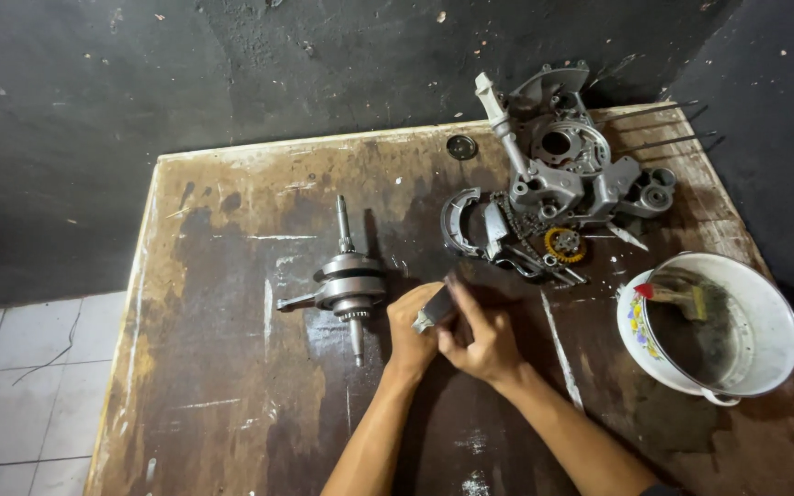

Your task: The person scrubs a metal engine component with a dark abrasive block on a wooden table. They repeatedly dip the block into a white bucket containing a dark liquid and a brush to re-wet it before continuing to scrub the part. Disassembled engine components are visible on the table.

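Here both hands — left hand [413,323], right hand [482,342] — pinch a small metal part [435,310] in their fingers beside the crankshaft [348,287].

— How much of the small metal part [434,310] can be made out?

— Only a grey sliver; the rest is covered by the hands, and its kind cannot be told.

— And the hands themselves?

— The left hand [413,332] is partly overlapped by the right hand [482,338]; both forearms are cut off by the lower edge.

— Anything else?

— The tabletop [232,386] is cropped at the bottom. The tool in the white bowl [765,303] is half sunk in dark residue. The chain under the engine casing [567,174] is partly concealed.
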